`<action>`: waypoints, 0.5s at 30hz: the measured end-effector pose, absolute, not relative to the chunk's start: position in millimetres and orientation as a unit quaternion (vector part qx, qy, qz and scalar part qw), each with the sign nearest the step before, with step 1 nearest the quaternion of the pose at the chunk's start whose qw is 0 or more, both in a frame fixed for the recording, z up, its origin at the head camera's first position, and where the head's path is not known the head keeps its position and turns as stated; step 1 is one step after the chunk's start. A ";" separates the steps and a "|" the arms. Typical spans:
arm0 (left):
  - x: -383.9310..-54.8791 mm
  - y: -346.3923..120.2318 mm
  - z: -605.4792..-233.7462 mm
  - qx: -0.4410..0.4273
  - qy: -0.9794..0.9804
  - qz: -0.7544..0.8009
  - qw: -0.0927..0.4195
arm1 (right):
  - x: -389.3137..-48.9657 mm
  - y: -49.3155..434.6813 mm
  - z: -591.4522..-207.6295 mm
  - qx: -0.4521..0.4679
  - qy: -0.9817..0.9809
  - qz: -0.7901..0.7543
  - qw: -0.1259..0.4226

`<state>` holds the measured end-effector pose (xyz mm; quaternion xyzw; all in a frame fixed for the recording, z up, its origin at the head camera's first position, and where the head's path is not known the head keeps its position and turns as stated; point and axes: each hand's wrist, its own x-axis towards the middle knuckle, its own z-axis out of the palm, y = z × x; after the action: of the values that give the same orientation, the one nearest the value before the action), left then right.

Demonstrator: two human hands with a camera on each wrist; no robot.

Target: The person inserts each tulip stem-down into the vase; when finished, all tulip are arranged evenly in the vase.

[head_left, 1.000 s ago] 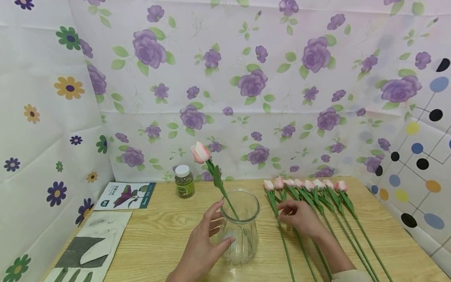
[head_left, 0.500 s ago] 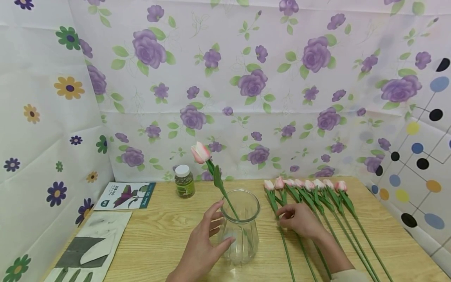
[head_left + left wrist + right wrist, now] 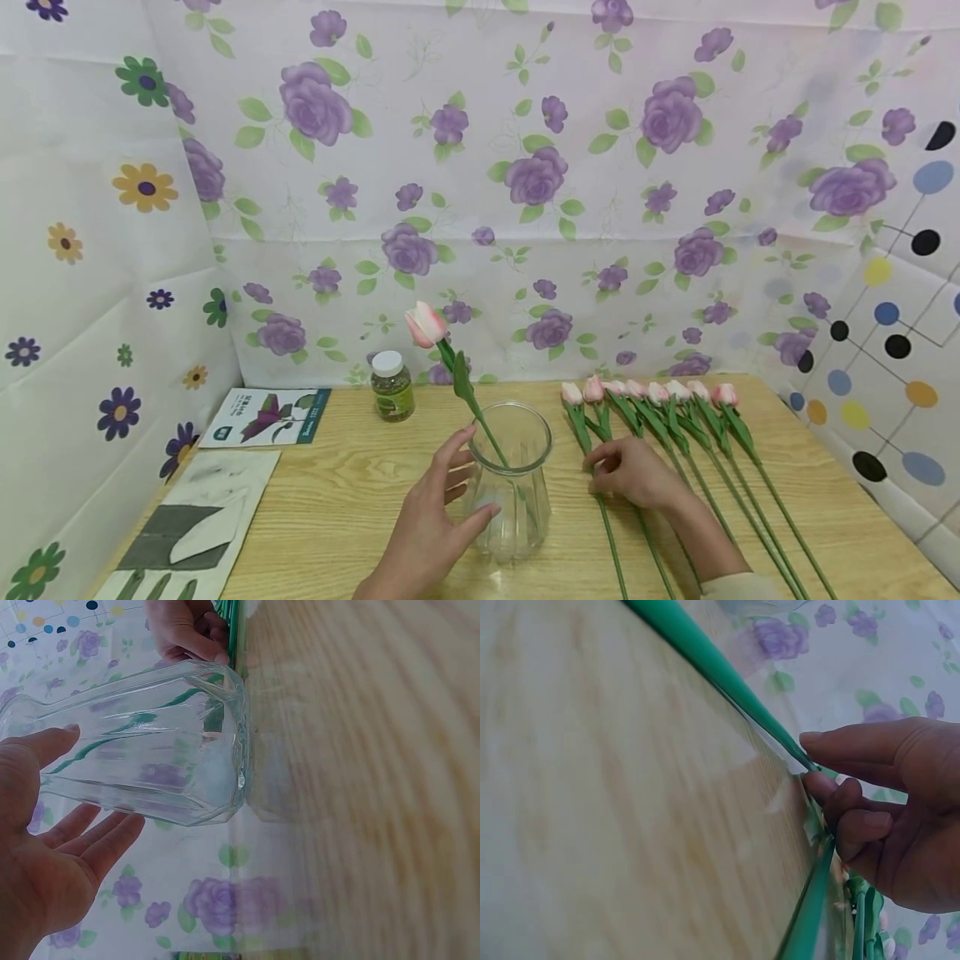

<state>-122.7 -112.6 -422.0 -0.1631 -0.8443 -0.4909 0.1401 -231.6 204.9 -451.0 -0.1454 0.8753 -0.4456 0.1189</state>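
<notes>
A clear glass vase (image 3: 531,500) stands upright on the wooden table, with one pink and white tulip (image 3: 427,325) leaning left out of its mouth. My left hand (image 3: 429,523) holds the vase from the left, its thumb in front and its fingers along the side, as the left wrist view also shows. To the right, my right hand (image 3: 642,475) pinches the green stem of the leftmost lying tulip (image 3: 574,412) between thumb and index finger. In the right wrist view the stem (image 3: 727,684) runs up to the fingertips, and the other fingers are curled.
Several more tulips (image 3: 678,392) lie side by side under and beyond the right forearm, heads toward the wall. A white-lidded jar (image 3: 392,390) stands behind the vase, to its left. A leaflet (image 3: 266,417) and a printed sheet (image 3: 197,518) lie at the table's left.
My right hand has shifted slightly left and toward me, and its thumb and index finger have come onto the leftmost tulip's stem. The left hand and vase stay in place.
</notes>
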 end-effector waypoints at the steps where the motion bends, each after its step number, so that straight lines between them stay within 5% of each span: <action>1: -122.6 -112.8 -422.1 -0.162 -0.844 -0.491 0.140 | -231.5 204.4 -451.0 -0.145 0.877 -0.443 0.120; 15: -123.2 -112.8 -423.2 -0.161 -0.842 -0.496 0.136 | -228.5 197.7 -448.0 -0.155 0.900 -0.389 0.122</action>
<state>-123.2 -112.8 -423.2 -0.1605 -0.8421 -0.4965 0.1365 -228.5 197.7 -448.0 -0.1552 0.8998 -0.3892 0.1218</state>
